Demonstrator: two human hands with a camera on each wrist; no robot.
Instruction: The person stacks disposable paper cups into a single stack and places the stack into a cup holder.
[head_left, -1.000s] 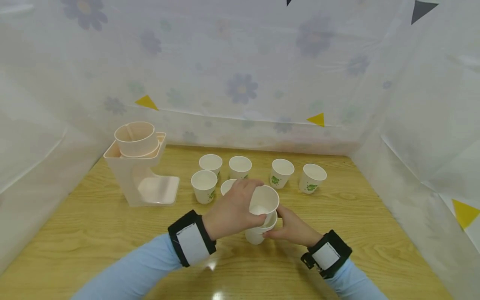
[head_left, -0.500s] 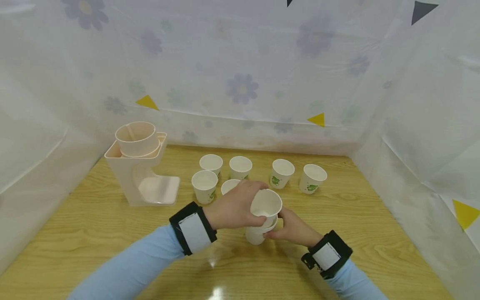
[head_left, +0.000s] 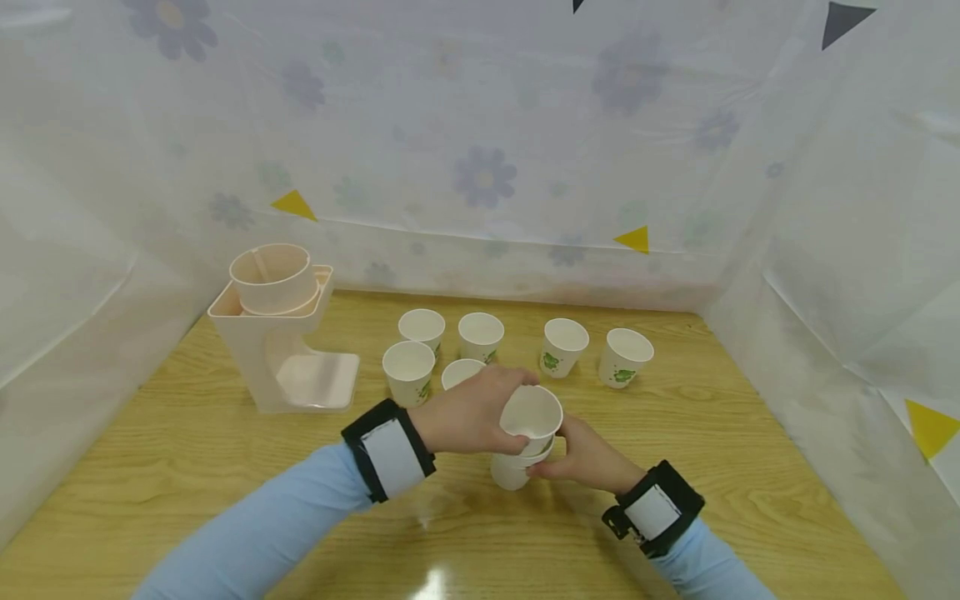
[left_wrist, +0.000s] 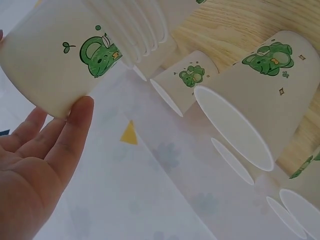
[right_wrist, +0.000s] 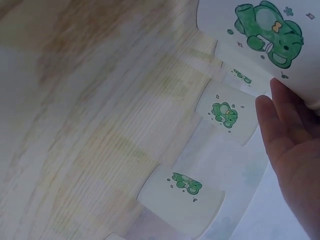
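Over on the left of the desk point(head_left: 187, 450), a pale pink stand point(head_left: 270, 358) with a round holder point(head_left: 277, 293) on top is sitting well apart from the cups. Six white paper cups point(head_left: 564, 348) are standing upright farther back — the left hand point(head_left: 472, 412) is partly hiding one. That hand is pinching the top cup point(head_left: 531, 417), whose base is sitting inside a cup stack point(head_left: 510, 475) — and the right hand point(head_left: 588, 454) is gripping that stack, so both are sitting between the hands.

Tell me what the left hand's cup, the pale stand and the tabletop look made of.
Cup: likely paper, matte white, with a thin wall and printed green animal. Pale stand: probably moulded plastic, smooth, judging by uniform colour and rounded corners. Tabletop: wood or wood-look laminate, slightly glossy; it shows grain and reflections.
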